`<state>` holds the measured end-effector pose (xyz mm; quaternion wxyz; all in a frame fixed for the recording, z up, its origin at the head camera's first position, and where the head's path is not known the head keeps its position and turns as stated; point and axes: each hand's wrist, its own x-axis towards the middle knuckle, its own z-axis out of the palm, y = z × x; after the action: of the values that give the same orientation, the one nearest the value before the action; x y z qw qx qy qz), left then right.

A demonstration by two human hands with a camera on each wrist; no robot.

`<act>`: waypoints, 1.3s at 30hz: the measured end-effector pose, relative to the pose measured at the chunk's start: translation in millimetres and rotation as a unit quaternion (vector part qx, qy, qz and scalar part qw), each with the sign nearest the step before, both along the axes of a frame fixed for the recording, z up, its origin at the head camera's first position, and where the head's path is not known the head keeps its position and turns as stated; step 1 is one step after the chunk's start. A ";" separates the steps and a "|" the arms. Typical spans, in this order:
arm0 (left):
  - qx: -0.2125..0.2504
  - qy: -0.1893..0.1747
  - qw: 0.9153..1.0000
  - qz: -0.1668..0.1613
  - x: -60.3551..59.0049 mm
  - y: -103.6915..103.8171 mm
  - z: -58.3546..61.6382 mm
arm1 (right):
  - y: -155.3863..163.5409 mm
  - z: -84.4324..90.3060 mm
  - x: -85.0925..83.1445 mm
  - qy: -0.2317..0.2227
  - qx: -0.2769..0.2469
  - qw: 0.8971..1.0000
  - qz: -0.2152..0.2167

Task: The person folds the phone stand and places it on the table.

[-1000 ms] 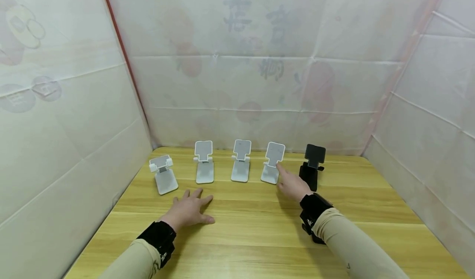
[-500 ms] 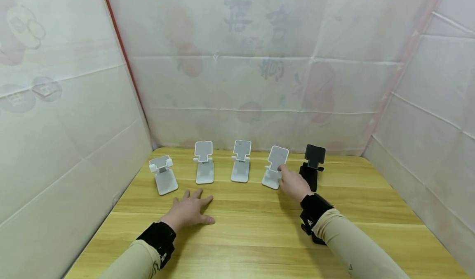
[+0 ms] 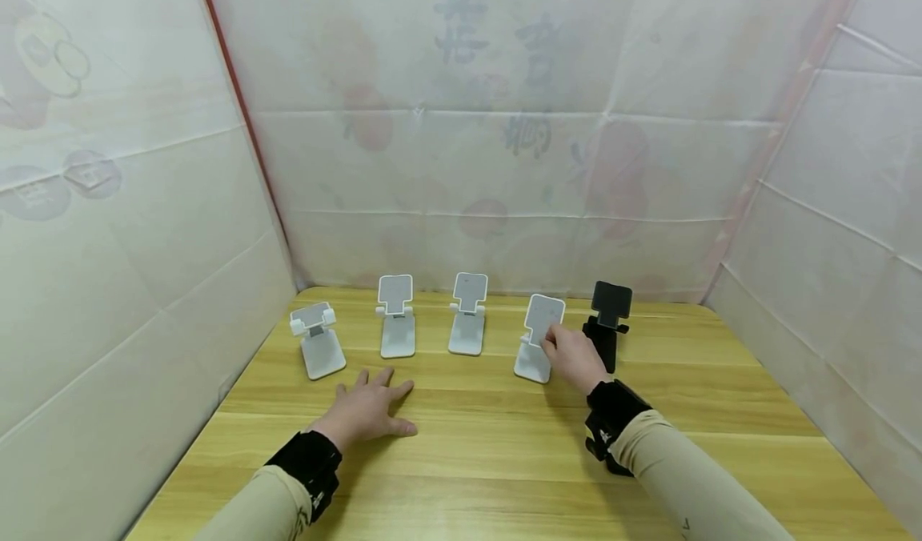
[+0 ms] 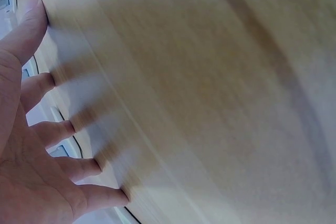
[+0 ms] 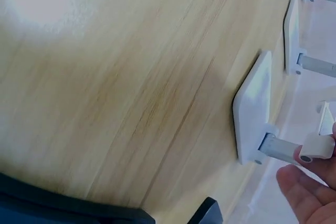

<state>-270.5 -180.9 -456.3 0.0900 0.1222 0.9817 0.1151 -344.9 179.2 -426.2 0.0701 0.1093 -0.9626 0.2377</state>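
Five phone stands line the far edge of the wooden table (image 3: 461, 453): four smooth white plastic ones and one black stand (image 3: 607, 322). The left hand (image 3: 367, 410) lies flat on the wood grain, fingers spread, holding nothing. The right hand (image 3: 572, 357) pinches the fourth white stand (image 3: 539, 337) at its rectangular cradle, partly hiding the black stand's base.

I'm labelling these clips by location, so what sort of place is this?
Probably a makeshift recording booth rather than a home or shop. A wooden table is walled on three sides by white printed sheeting, and five phone stands, such as the white phone stand gripped by the right hand, stand in a row.
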 end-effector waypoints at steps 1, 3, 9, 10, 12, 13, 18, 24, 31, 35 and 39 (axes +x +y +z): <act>0.001 0.000 1.000 0.000 -0.3 0.1 -0.2 | 0.7 0.3 -0.2 0.001 -0.003 1.000 -0.002; 0.002 0.000 1.000 0.000 -0.6 0.3 -0.2 | 1.8 0.1 -1.5 -0.007 -0.016 1.000 -0.010; -0.001 0.003 1.000 -0.001 -0.9 -0.8 -1.1 | 4.5 -0.8 -6.3 -0.063 -0.115 0.990 -0.060; -0.001 0.003 1.000 -0.001 -1.1 -0.8 -1.0 | 4.8 -0.8 -6.7 -0.074 -0.136 0.986 -0.067; -0.001 0.004 1.000 -0.002 -1.5 -0.9 -1.0 | 5.4 -1.4 -7.5 -0.097 -0.173 0.977 -0.076; -0.001 0.005 1.000 -0.002 -1.7 -0.9 -1.2 | 5.3 -1.4 -7.5 -0.108 -0.193 0.972 -0.077; -0.001 0.005 1.000 -0.002 -2.1 -1.0 -2.1 | 6.7 -0.7 -8.0 -0.155 -0.266 0.949 -0.072; 0.000 0.001 1.000 0.000 -1.5 -1.5 -2.4 | 10.1 -2.3 -11.4 -0.162 -0.287 0.943 -0.050; 0.005 0.001 1.000 -0.002 -1.5 -1.1 -1.5 | 11.6 -4.8 -8.6 -0.159 -0.333 0.928 -0.050; 0.011 -0.004 1.000 -0.001 -1.1 -1.1 -0.5 | 11.6 -4.4 -6.7 -0.149 -0.331 0.931 -0.042; 0.012 -0.006 1.000 0.000 -1.0 -1.4 -0.4 | 11.9 -5.2 -6.7 -0.151 -0.332 0.930 -0.031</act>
<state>-271.5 -182.3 -456.7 0.0947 0.1222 0.9797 0.1275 -351.6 191.1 -431.4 -0.0364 0.0125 -0.8307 0.5554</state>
